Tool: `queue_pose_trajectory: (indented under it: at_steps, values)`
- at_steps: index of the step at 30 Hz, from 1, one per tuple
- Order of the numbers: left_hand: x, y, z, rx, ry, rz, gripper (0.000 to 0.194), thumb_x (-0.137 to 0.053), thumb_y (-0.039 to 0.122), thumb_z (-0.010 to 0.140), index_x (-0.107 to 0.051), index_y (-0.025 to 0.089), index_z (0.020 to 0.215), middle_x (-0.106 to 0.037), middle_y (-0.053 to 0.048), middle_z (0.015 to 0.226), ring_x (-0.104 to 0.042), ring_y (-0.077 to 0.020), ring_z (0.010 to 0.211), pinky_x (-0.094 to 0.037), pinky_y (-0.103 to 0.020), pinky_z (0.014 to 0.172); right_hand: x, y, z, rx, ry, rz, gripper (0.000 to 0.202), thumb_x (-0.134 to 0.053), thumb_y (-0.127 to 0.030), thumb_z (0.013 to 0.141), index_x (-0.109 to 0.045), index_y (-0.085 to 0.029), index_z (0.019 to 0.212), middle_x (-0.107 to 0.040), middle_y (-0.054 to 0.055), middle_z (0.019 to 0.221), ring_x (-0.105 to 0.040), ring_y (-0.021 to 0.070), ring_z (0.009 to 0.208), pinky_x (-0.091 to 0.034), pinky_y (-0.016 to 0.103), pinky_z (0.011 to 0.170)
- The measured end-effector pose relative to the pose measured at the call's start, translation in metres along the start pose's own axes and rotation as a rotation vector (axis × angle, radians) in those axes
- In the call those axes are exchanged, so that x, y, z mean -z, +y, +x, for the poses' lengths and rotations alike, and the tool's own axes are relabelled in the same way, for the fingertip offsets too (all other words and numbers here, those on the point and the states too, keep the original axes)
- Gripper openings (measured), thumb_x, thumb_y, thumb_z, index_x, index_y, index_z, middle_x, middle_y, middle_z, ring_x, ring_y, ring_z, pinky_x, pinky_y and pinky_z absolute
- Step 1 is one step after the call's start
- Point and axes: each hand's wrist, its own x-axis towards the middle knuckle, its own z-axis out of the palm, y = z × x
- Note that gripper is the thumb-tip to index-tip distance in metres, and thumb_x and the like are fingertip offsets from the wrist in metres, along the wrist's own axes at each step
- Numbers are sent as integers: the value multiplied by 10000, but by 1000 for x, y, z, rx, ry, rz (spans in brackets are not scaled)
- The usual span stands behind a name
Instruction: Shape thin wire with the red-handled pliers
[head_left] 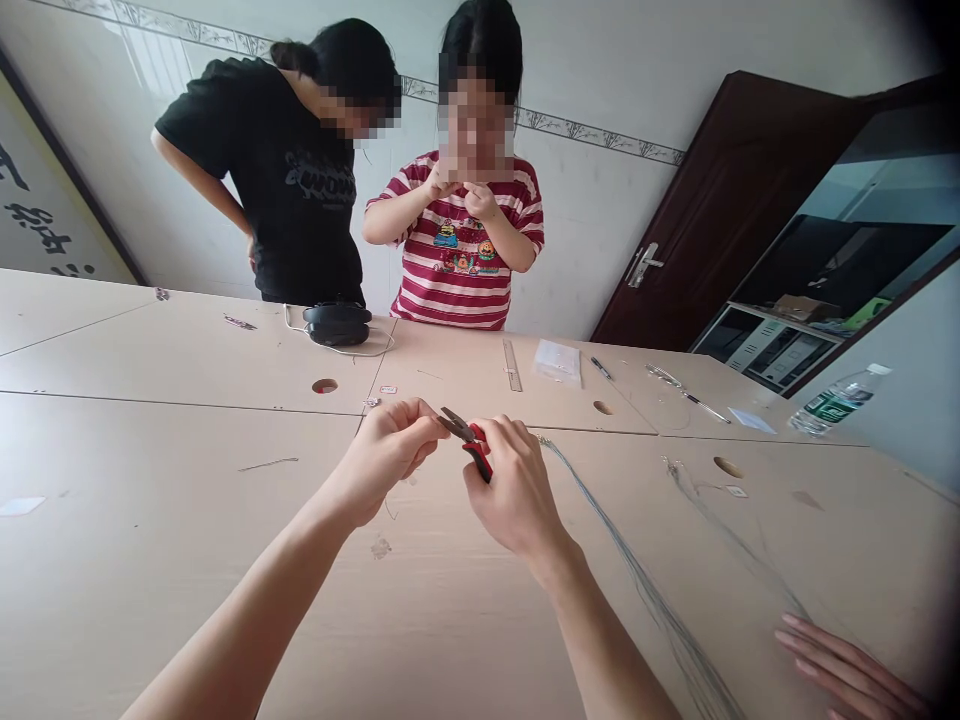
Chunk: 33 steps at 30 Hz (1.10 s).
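Red-handled pliers (478, 455) are gripped in my right hand (514, 480), with their metal jaws pointing up and left. The jaw tips meet the fingertips of my left hand (394, 440), which is pinched closed. Whatever lies between those fingers is too small to make out; a thin thread or wire hangs below them. Both hands are raised over the light wooden table (405, 640). To the right of my right hand lies a bundle of thin grey wires (622, 545), running toward the table's near side.
Another person's hand (847, 660) rests at lower right near a second wire bundle (739, 540). Two people stand across the table. A black round device (337, 324), a ruler (511, 366), a plastic box (557, 362), a pen (601, 368) and a water bottle (838, 402) lie farther back.
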Motion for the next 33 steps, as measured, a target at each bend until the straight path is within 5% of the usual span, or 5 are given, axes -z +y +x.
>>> queue_pose_trajectory:
  at_steps: [17, 24, 33]
  values:
    - [-2, 0, -1, -4, 24, 124, 160, -563, 257, 750, -484, 182, 633, -366, 59, 565, -233, -80, 510, -158, -244, 485, 1, -2, 0, -76, -41, 6, 130, -456, -119, 760, -550, -207, 778, -608, -10, 679, -530, 147, 576, -300, 251, 531]
    - [1, -13, 3, -36, -43, 250, 199, -474, 283, 806, -620, 187, 711, -452, 18, 670, -337, -111, 582, -230, -243, 514, 0, -2, 0, -98, -42, -9, 153, -456, -127, 762, -581, -209, 796, -631, 3, 696, -538, 150, 588, -291, 239, 526]
    - [-2, -11, 0, -57, -52, 303, 249, -399, 228, 808, -632, 195, 729, -328, 49, 588, -255, -106, 512, -235, -265, 519, -1, 2, 1, -113, -17, -16, 194, -464, -115, 756, -622, -206, 822, -651, 5, 711, -545, 153, 585, -278, 246, 525]
